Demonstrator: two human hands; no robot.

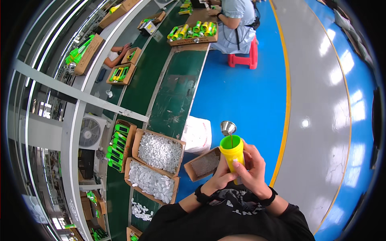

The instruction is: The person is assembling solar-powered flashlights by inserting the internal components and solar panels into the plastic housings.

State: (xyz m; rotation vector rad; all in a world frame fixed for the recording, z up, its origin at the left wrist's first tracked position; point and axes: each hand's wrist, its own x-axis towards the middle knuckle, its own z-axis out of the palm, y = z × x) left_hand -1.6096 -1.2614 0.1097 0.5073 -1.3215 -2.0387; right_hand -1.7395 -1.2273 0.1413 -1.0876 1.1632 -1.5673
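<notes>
Both hands hold a yellow flashlight body (231, 154) with a green inner rim in front of my chest, its open end facing up and away. My left hand (221, 176) grips its lower left side, partly hidden behind it. On the other side my right hand (253, 170) wraps round it, with the thumb pressed on the front. A silver cone-shaped reflector (228, 127) sits just beyond the open end, joined to the body by a thin wire. The lower end of the body is partly covered by my fingers.
Left of me, boxes of small white parts (160, 154) and flat clear pieces (150, 182) stand on the green bench (177, 88). Below them is an open carton (193, 176). A white sack (198, 134) stands by the bench. Farther off, a co-worker sits on a red stool (252, 56).
</notes>
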